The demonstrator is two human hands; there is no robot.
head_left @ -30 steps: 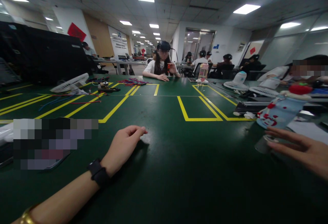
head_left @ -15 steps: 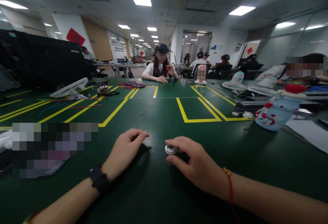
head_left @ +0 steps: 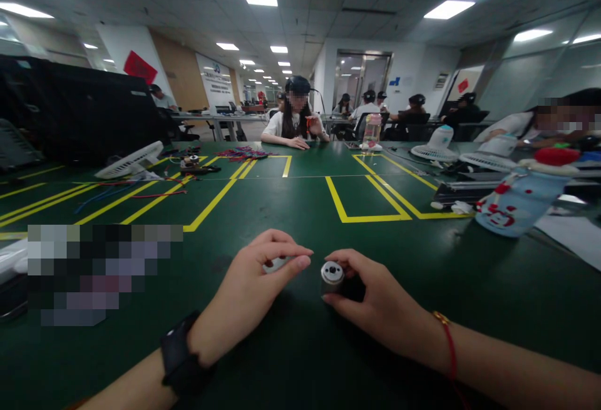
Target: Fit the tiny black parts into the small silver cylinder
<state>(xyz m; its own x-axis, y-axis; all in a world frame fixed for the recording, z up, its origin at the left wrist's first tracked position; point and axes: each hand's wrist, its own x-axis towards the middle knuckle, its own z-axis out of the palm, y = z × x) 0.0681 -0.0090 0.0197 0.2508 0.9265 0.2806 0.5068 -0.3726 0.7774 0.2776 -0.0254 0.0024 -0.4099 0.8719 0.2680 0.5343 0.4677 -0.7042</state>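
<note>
My right hand [head_left: 375,300] grips a small grey metal cylinder [head_left: 332,275] with a round hole in its end face, which points toward my left hand. My left hand [head_left: 253,291] pinches a small pale flat piece [head_left: 277,264] between thumb and fingers, a few centimetres left of the cylinder. Both hands hover just over the dark green table [head_left: 300,210] near its front edge. A black watch sits on my left wrist and a red string band on my right wrist.
Yellow tape lines [head_left: 361,203] mark boxes on the table. A blue-and-white bottle with red cap [head_left: 519,203] lies at right, small white fans [head_left: 129,159] and wires at left. A person [head_left: 293,119] sits across the table; others work behind and at right.
My right hand came in from the right with the cylinder and stopped at the centre. My left hand lifted the pale piece and moved right to meet it.
</note>
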